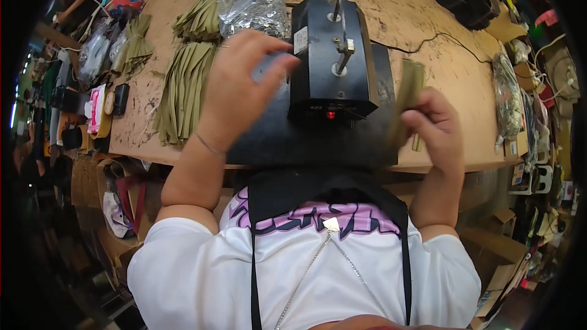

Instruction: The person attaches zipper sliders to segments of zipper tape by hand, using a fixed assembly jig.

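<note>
A black press machine with a small red light stands on a black base at the front edge of the wooden table. My right hand is shut on an olive-green strap, held upright just right of the machine. My left hand hovers at the machine's left side with fingers curled near its front corner; whether it holds anything small I cannot tell. Bundles of olive-green straps lie to the left of that hand.
A clear bag of small metal parts lies behind the left hand. A black cable runs across the table to the right. Bags, boxes and clutter crowd both table ends and the floor around.
</note>
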`<state>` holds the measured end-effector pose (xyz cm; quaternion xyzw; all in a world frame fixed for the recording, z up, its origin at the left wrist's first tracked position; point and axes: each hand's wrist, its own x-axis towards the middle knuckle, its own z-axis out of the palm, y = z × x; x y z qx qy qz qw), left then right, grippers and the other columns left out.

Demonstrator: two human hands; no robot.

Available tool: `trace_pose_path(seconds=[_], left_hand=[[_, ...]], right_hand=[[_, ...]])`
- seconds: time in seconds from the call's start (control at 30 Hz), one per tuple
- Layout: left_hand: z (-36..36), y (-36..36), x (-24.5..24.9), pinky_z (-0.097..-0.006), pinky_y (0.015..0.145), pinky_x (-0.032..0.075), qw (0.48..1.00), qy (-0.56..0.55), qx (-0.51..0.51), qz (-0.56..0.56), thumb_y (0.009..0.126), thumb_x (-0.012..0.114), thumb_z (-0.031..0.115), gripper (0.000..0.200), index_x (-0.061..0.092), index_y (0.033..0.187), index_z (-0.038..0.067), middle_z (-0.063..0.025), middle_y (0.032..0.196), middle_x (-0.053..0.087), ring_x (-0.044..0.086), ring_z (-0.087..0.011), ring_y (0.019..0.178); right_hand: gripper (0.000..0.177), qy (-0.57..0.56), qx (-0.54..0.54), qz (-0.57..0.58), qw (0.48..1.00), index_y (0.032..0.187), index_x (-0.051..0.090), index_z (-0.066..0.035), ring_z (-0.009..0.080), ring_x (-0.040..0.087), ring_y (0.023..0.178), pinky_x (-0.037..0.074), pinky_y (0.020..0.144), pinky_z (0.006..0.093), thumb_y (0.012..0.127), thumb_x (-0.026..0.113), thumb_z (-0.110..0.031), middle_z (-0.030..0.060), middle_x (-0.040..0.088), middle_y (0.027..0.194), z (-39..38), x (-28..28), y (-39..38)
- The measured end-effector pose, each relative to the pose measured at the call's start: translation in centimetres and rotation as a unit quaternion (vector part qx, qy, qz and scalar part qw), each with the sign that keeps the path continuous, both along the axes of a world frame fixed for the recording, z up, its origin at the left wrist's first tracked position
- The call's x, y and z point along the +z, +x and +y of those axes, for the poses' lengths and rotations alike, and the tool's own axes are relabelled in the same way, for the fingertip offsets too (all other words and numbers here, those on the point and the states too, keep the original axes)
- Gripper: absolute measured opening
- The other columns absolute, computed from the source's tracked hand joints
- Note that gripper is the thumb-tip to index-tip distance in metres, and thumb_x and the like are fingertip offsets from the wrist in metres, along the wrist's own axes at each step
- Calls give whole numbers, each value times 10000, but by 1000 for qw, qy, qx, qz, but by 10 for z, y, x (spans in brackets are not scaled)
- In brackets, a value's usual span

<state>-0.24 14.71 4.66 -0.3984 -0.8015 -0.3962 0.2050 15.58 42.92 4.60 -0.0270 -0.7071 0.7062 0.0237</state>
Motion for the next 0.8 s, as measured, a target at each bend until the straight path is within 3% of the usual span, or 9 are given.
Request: trace_pose_path(seconds=[0.07, 0.17, 0.23, 0.27, 0.43, 0.53, 0.63, 0.67, 0.8], left_hand=[[-37, -35, -28, -394, 772, 491, 991, -20, 123, -54, 860, 716, 221, 187, 692, 941, 54, -115, 930, 636, 615, -318, 861], [-92, -66, -79, -419, 788, 497, 942, -178, 275, -69, 863, 702, 246, 186, 680, 905, 67, -111, 912, 630, 620, -332, 881], [-106, -69, -106, -429, 792, 500, 899, -282, 334, -35, 862, 698, 251, 187, 669, 868, 66, -111, 898, 624, 622, -335, 884], [-108, -69, -111, -433, 786, 501, 897, -290, 334, -28, 864, 696, 251, 192, 663, 851, 63, -112, 893, 622, 621, -336, 880], [-116, -72, -111, -449, 751, 503, 902, -275, 332, -32, 872, 688, 255, 211, 655, 808, 57, -115, 890, 617, 614, -340, 866], [-117, -76, -106, -446, 719, 500, 899, -279, 335, -22, 888, 675, 252, 209, 657, 812, 57, -119, 900, 620, 616, -345, 844], [-111, -69, -85, -416, 677, 493, 942, -201, 269, 10, 905, 661, 202, 181, 642, 825, 40, -123, 842, 607, 611, -334, 765], [-104, -60, -74, -407, 658, 489, 965, -134, 224, -20, 904, 662, 179, 166, 633, 824, 36, -123, 816, 596, 600, -327, 732], [-58, -5, -40, -349, 587, 482, 997, 67, -8, -47, 855, 713, 87, 108, 618, 833, 43, -101, 746, 577, 580, -269, 643]], right_hand=[[57, 30, -88, -24, 995, 1017, 603, -60, 62, 604, 721, 494, 623, 216, 964, 604, -81, 16, 643, 840, 37, -11, 6], [80, 53, -151, -57, 985, 1017, 603, -58, 75, 572, 713, 476, 659, 236, 986, 582, -128, 2, 628, 824, 89, -54, -1], [126, 229, -191, -60, 952, 992, 612, -34, 107, 530, 728, 453, 694, 265, 983, 587, -157, 9, 603, 809, 134, -120, -7], [148, 361, -218, -130, 897, 968, 619, -8, 136, 497, 754, 441, 704, 284, 959, 617, -156, 38, 574, 802, 130, -125, -9], [205, 402, -328, -56, 853, 1048, 639, 3, 182, 523, 765, 460, 713, 313, 927, 661, -161, 86, 599, 877, 154, -176, -20], [289, 556, -380, 33, 739, 1180, 625, -18, 187, 536, 773, 467, 731, 304, 933, 657, -165, 77, 611, 906, 150, -168, -23], [363, 458, -428, -11, 779, 1260, 597, -33, 149, 543, 802, 467, 759, 277, 939, 662, -189, 49, 615, 926, 119, -131, -26], [364, 371, -406, 25, 835, 1252, 600, -28, 136, 542, 808, 468, 760, 272, 938, 666, -201, 45, 616, 933, 107, -116, -26], [361, 82, -196, 165, 963, 1211, 607, 4, 122, 573, 854, 488, 777, 273, 943, 662, -231, 49, 624, 956, 48, -49, -12]])
